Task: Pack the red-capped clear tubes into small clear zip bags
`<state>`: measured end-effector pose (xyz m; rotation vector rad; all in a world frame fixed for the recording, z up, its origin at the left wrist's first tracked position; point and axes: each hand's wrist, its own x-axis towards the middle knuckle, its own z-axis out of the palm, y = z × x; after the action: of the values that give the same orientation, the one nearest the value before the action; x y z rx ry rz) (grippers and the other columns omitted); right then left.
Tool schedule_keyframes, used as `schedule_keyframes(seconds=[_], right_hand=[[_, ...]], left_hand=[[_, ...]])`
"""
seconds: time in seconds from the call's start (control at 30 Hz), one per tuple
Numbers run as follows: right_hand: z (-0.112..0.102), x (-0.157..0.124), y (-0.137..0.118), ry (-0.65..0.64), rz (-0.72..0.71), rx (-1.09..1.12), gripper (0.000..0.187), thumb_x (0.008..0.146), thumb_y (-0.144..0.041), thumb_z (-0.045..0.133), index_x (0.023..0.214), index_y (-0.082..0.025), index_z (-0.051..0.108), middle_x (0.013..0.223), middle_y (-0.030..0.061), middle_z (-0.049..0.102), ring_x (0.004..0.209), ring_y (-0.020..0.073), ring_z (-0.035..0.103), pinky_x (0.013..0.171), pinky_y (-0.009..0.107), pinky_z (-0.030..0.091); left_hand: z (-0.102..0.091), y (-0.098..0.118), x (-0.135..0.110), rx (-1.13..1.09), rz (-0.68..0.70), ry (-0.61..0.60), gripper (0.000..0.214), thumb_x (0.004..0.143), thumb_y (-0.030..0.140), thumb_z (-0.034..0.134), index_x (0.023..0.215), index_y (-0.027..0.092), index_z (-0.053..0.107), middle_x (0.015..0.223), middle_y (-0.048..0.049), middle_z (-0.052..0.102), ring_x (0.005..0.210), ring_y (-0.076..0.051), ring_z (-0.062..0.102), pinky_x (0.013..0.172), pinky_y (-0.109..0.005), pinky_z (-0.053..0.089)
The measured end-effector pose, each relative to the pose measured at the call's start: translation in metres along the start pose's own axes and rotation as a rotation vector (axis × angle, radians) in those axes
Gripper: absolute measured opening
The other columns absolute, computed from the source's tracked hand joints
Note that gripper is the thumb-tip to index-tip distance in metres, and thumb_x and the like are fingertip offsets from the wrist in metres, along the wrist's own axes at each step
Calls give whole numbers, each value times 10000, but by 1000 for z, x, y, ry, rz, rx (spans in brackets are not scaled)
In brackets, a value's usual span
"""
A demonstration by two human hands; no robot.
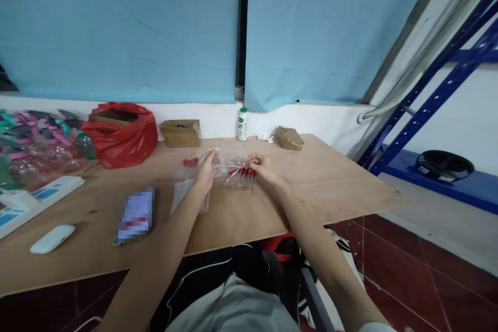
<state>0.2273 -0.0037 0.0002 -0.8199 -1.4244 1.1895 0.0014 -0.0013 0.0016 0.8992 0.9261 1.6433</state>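
Between my hands stretches a clear plastic bag [230, 160], crumpled and shiny. My left hand [205, 170] is closed on its left side. My right hand [261, 165] pinches the gathered plastic on the right. Just below the bag, near my right fingers, lie several thin metal pieces with red tops [241, 179]; their exact kind is too small to tell. More small red pieces [190, 162] show left of my left hand, seemingly under or in clear plastic. Flat clear plastic bags [182, 194] lie on the table beside my left forearm, which partly covers them.
On the wooden table [330, 187] stand a red bag [130, 140] with a box in it, an open carton [181, 134], a white bottle [243, 125] and a brown package [290, 137]. Spray bottles [42, 145], a power strip [42, 201], a phone [136, 215] and a white case [53, 239] lie left.
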Motion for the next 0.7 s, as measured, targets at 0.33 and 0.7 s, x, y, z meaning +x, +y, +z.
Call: schedule_keyframes(seconds=[0.33,0.7], right_hand=[[-1,2,-1,86,-59,13,445,706,-568,837,899,-208,660,707,-39,636,584,109,527,572,241,431],[1,1,-9,181,-115,96,432,699,-570,856,843,-191,705,738,2,653,652,125,539,629,257,442]], left_hand=[[1,-3,-7,551,500,-70,286,902,502,690,957,226,643,681,34,595,540,-108,553,491,-199,410],[7,1,-14,530,413,-73,365,908,559,667,1030,230,569,657,53,626,357,-83,474,352,-194,335]])
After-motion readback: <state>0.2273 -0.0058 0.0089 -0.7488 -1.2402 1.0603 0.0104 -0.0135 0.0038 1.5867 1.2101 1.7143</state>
